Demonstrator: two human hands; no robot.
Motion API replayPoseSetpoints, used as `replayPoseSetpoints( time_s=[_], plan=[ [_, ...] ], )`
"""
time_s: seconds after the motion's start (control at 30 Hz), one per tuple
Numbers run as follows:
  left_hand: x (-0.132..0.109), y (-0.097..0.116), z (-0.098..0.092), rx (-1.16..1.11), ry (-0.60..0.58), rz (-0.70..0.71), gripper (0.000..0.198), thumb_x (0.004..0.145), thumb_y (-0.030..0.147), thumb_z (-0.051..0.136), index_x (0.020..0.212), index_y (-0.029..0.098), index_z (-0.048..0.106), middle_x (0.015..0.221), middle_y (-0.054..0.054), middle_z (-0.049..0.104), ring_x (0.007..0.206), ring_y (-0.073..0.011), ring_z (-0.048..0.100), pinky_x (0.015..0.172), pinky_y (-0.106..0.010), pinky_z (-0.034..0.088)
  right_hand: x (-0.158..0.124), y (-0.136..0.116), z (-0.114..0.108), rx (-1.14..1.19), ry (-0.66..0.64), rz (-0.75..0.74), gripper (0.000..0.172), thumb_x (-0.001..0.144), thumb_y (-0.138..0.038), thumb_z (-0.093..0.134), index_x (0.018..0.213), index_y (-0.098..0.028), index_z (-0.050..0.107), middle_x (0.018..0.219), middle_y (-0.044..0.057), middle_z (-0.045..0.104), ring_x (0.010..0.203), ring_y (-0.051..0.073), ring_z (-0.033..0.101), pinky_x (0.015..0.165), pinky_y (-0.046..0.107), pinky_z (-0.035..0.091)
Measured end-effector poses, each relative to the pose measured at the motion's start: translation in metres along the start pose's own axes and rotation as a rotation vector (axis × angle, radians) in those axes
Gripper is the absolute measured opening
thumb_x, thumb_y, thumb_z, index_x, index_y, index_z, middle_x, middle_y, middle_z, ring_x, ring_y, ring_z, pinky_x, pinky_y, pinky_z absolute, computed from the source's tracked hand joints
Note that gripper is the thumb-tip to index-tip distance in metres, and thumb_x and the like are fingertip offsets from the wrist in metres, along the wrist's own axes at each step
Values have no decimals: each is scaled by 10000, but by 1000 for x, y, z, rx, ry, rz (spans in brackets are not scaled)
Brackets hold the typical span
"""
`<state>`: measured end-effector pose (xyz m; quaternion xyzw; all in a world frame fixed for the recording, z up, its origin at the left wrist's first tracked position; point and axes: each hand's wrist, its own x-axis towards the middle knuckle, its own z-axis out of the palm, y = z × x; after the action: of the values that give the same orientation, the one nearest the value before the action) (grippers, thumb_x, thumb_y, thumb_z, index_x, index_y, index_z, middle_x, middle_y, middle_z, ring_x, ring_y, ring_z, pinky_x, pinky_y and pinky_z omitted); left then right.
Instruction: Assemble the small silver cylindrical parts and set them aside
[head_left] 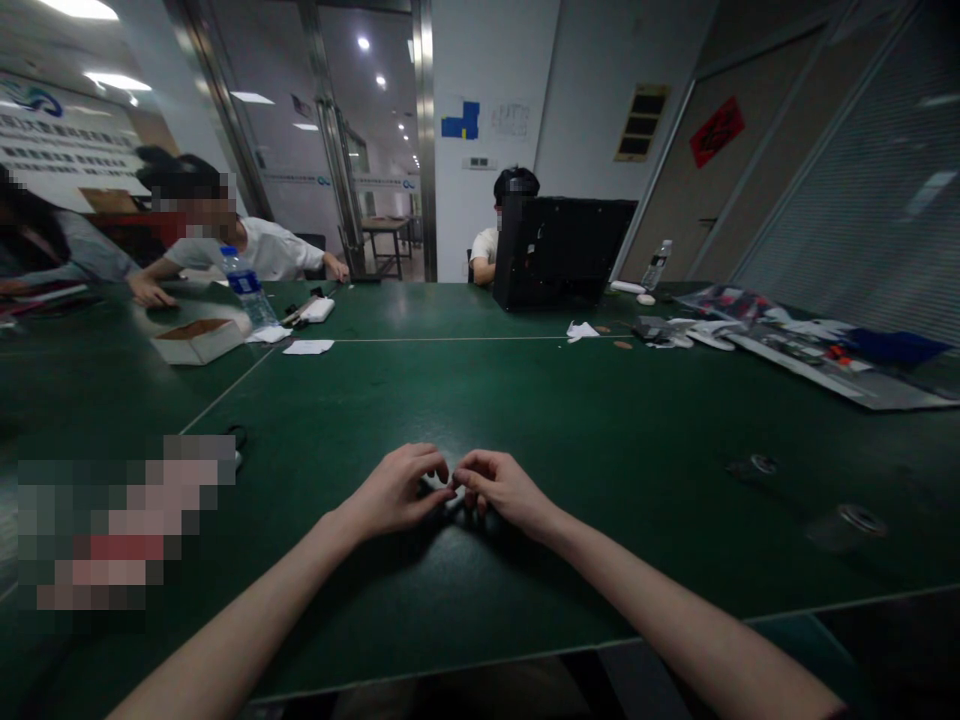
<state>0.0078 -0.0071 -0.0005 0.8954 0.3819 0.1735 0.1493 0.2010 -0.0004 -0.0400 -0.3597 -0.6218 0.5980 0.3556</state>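
Observation:
My left hand [394, 490] and my right hand [499, 487] hover close together near the middle of the green table [480, 400], their curled fingertips almost meeting. A small pale object [436, 484] shows just below the fingers of my left hand. A dark shape [466, 510] lies under the fingers of my right hand. My fingers partly hide both, and I cannot tell whether either hand holds them.
Across the table are a cardboard box [199, 340], a water bottle [247, 288], and a black case [562, 250]. Papers and printed sheets [825, 350] lie at the far right. Two round metal discs [861, 520] sit to my right, and people work at the far side.

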Motion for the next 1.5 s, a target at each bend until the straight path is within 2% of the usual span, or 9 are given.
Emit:
replayPoseSetpoints(
  time_s=[0.33,0.7,0.93,1.3,1.5],
  plan=[
    [0,-1,0,-27,28,1,130,869,283,549,860,165,602,870,-46,594,807,-174,548,708,-262,432,1,2,0,21,10,38,345,747,-474,652,801,-141,582,613,-31,560,475,48,469,438,166,362],
    [0,0,2,-33,56,35,121,886,223,520,857,157,618,833,-47,603,779,-160,555,688,-245,430,-1,-4,2,83,12,60,386,678,-491,702,774,-140,571,618,-32,556,484,52,481,430,165,373],
    [0,-1,2,-33,69,51,153,895,241,502,873,158,628,839,-54,614,774,-161,563,693,-254,441,-2,-7,2,52,36,95,408,756,-548,602,767,-140,587,613,-15,577,448,45,473,424,161,381],
    [0,1,1,-16,52,40,109,875,200,529,849,160,626,841,-47,613,781,-162,560,691,-252,432,0,0,1,76,-14,59,373,735,-493,658,806,-136,577,700,-1,598,508,51,495,427,160,379],
    [2,2,0,26,39,31,127,866,214,536,777,149,599,787,-46,604,741,-163,548,669,-250,421,0,1,2,-25,-31,28,341,751,-461,646,832,-139,567,646,-22,552,494,61,477,429,177,380]
  ],
)
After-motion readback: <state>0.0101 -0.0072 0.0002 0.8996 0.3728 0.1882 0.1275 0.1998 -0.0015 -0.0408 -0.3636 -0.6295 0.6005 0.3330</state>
